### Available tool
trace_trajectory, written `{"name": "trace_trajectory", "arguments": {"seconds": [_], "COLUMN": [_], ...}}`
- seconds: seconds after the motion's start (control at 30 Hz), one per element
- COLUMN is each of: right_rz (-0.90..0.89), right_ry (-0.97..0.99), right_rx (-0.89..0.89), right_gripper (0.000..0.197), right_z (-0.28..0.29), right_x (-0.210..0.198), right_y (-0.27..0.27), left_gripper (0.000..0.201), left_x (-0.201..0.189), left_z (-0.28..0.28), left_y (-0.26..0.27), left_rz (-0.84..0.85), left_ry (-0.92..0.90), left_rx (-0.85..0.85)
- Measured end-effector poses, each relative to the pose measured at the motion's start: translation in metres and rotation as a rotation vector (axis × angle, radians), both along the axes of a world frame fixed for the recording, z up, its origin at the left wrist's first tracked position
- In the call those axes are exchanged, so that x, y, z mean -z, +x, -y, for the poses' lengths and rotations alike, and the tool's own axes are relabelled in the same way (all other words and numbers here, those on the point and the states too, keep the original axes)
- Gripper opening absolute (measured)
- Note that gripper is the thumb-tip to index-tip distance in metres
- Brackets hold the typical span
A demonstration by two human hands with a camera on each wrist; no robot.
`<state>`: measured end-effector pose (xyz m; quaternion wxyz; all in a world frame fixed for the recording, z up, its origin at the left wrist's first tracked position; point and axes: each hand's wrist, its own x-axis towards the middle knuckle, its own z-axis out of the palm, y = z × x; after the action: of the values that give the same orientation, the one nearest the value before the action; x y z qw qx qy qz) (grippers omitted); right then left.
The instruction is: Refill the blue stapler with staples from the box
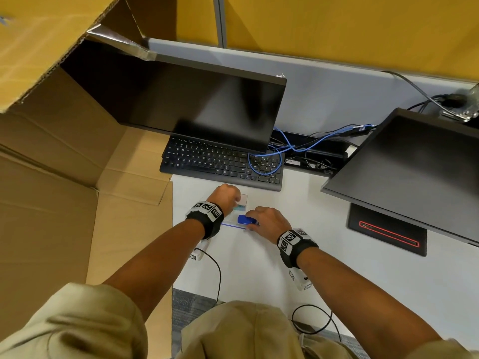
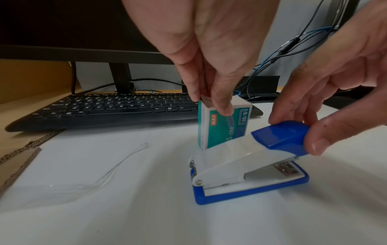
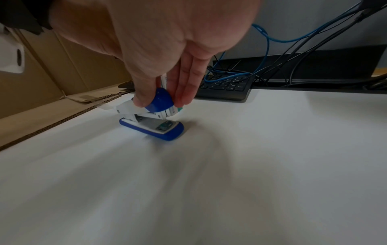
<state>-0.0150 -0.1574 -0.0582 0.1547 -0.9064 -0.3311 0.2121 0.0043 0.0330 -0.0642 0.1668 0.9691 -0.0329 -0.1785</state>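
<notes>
A small blue-and-white stapler [image 2: 247, 164] stands on the white desk, its blue base flat and its top arm down. My right hand [image 2: 314, 132] pinches the blue cap of the stapler [image 3: 159, 101] between thumb and fingers. Just behind it a teal-and-white staple box [image 2: 226, 127] stands on end. My left hand [image 2: 213, 102] pinches the top of the box between thumb and fingers. In the head view both hands meet in front of the keyboard, left hand [image 1: 228, 196] on the box [image 1: 239, 207], right hand [image 1: 264, 221] over the stapler [image 1: 245, 219].
A black keyboard [image 1: 220, 164] and a dark monitor [image 1: 194, 99] stand behind the hands, with blue and black cables [image 1: 298, 149] to the right. A second monitor [image 1: 414, 172] is at right. Open cardboard [image 1: 64, 177] covers the left. A clear plastic sleeve [image 2: 83, 182] lies left of the stapler.
</notes>
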Motion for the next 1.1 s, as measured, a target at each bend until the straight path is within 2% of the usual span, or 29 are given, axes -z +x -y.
{"name": "trace_trajectory", "arguments": {"seconds": [0.57,1.1], "right_rz": [-0.010,-0.003], "right_ry": [-0.051,-0.072], "right_rx": [-0.002,0.005], "right_gripper": [0.034,0.036], "right_z": [0.000,-0.002], "right_x": [-0.007,-0.016], "right_y": [-0.003,-0.008], "left_gripper": [0.015,0.015], "left_x": [0.007,-0.014], "left_z": [-0.003,0.003], "left_y": [0.001,-0.009], "left_rz": [0.010,0.024], "left_ry": [0.050,0.059], "left_rx": [0.063,0.090]}}
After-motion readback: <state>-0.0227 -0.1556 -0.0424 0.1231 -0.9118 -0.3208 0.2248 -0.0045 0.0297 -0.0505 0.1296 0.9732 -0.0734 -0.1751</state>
